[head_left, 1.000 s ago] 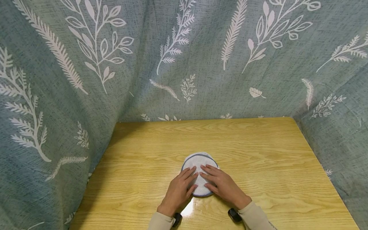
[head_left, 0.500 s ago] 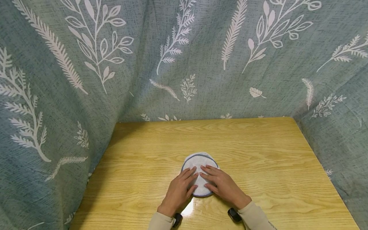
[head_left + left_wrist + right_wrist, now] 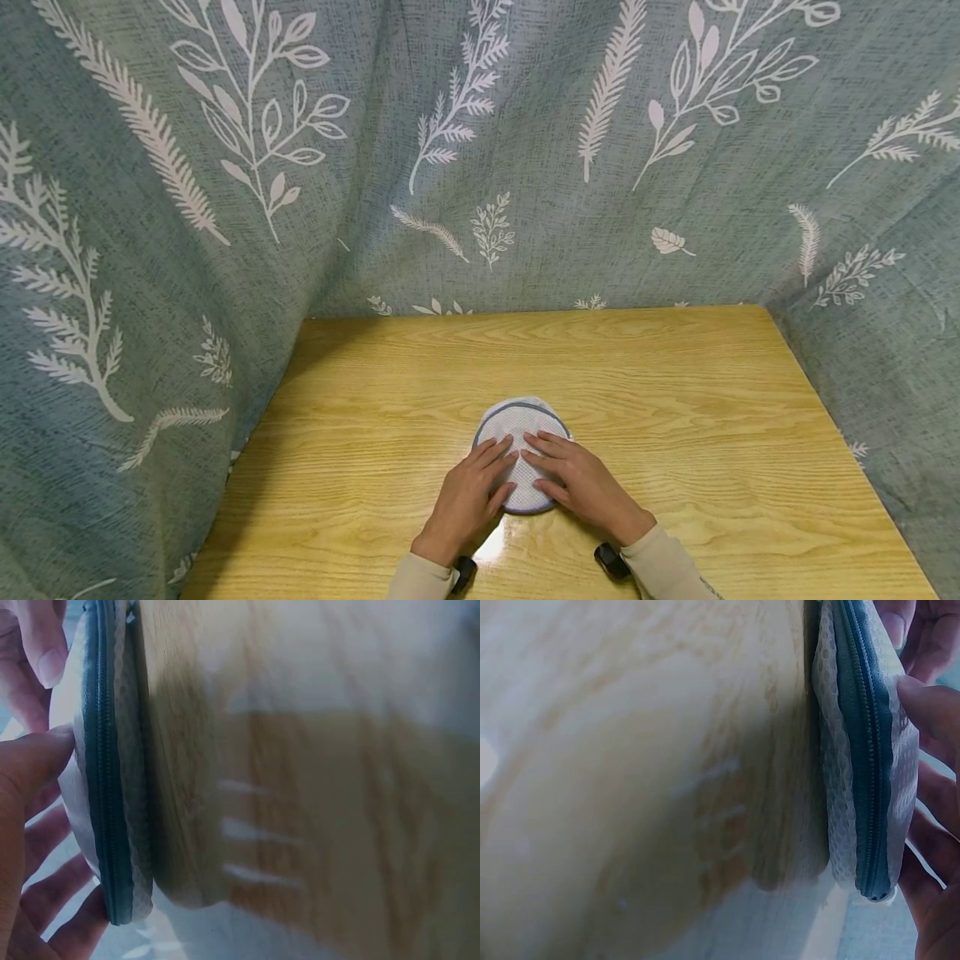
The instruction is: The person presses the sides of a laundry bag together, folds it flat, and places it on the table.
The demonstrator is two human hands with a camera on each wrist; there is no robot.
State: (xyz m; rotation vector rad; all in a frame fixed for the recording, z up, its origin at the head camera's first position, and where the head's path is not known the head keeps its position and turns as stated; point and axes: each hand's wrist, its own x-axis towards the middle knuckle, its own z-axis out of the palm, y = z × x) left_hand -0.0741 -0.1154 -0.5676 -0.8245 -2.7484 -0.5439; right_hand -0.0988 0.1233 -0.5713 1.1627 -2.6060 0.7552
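A round white mesh laundry bag (image 3: 528, 498) with blue-grey edging lies flat on the table near its front. My left hand (image 3: 467, 498) rests on the bag's left side, fingers spread and pointing inward. From the other side, my right hand (image 3: 588, 485) rests on its right half in the same way, fingertips close to the left ones. In the left wrist view the teal zipper (image 3: 105, 765) runs along the bag's rim and looks closed. The right wrist view shows that zipper (image 3: 868, 757) too, with the thumb touching the top mesh. The inside is hidden.
The wood-grain table (image 3: 675, 400) extends behind and to both sides of the bag. A blue-green curtain (image 3: 555, 225) with white leaf prints hangs along its back and sides. A dark device (image 3: 612, 562) sits at the right wrist, another dark device (image 3: 463, 573) at the left.
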